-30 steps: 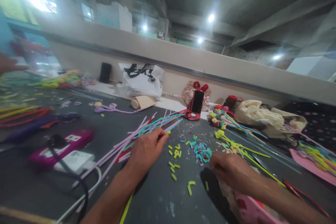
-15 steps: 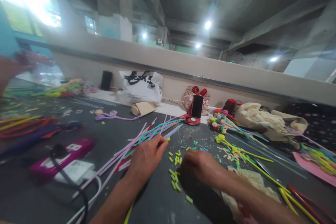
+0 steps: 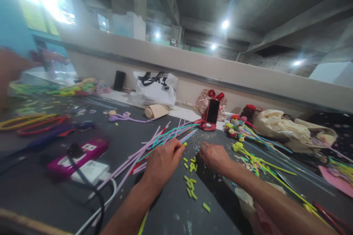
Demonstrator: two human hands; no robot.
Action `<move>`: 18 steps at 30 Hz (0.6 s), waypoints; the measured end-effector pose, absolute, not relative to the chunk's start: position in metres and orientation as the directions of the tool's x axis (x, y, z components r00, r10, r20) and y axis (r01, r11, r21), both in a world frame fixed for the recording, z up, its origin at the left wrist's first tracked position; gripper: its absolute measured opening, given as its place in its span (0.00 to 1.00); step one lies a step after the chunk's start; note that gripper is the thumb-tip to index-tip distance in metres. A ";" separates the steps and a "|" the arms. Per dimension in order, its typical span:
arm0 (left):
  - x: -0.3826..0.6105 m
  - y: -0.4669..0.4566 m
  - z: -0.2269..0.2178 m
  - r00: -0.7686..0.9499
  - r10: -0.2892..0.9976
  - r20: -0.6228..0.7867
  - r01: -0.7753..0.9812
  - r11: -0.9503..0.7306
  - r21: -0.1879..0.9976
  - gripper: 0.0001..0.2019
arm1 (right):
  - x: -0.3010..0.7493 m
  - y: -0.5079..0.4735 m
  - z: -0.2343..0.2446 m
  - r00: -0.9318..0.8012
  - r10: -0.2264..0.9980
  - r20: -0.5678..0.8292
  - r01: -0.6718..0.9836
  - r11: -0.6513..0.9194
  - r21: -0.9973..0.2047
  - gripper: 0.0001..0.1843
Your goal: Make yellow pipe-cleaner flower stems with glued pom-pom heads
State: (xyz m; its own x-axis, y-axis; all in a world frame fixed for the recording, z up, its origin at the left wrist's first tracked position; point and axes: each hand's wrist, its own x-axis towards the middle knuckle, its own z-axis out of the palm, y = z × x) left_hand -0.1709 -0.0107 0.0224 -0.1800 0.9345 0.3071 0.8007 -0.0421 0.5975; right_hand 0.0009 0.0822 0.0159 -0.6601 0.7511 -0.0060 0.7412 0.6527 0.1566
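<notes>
Yellow stem pinched in the left hand slants lengthwise forward-right; whether the curled right hand holds anything is unclear.

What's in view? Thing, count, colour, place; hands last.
Table: one, dark, foreground
Cut pieces: over ten, yellow-green, front centre
Stems: many, mostly lilac, left of centre
Flower stems: several, yellow-green, right
Phone: one, black, rear centre
Patterned bag: one, reddish, behind phone
Plastic bag: one, white, rear left
Roll: one, tan, before plastic bag
Box: one, magenta, left
Adapter: one, white, beside box
Upright block: one, black, rear
Flower bunch: one, multicoloured, right
Jar: one, red-lidded, rear right
Cloth bag: one, cream, right
Sheet: one, pink, right edge
Co-worker's hand: one, blurred, left edge
Left hand: one, bare, centre, pinching yellow piece
Right hand: one, bare, centre right
</notes>
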 end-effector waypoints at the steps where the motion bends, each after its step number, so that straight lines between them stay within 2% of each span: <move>1: -0.171 -0.011 0.023 -0.180 0.935 0.307 0.799 -0.043 0.599 0.09 | 0.004 0.080 0.018 -0.663 0.748 0.008 0.743 0.657 0.132 0.09; 9: -0.169 -0.010 0.022 -0.169 0.931 0.323 0.807 -0.058 0.588 0.09 | 0.023 0.062 0.025 -0.753 0.658 0.007 0.655 0.751 -0.086 0.09; 14: -0.170 -0.008 0.021 -0.167 0.930 0.327 0.821 -0.052 0.569 0.10 | 0.008 0.071 0.015 -0.777 0.626 0.067 0.622 0.780 -0.075 0.15; 18: -0.170 -0.008 0.021 -0.172 0.936 0.306 0.818 -0.037 0.574 0.10 | 0.000 0.066 0.011 -0.832 0.553 0.036 0.550 0.832 -0.078 0.16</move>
State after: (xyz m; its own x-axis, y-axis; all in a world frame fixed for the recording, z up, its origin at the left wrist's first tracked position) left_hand -0.1702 -0.0084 0.0208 -0.1724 0.9363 0.3059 0.8183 -0.0368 0.5736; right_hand -0.0001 0.0656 0.0112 -0.8321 0.5534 0.0361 0.5497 0.8317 -0.0783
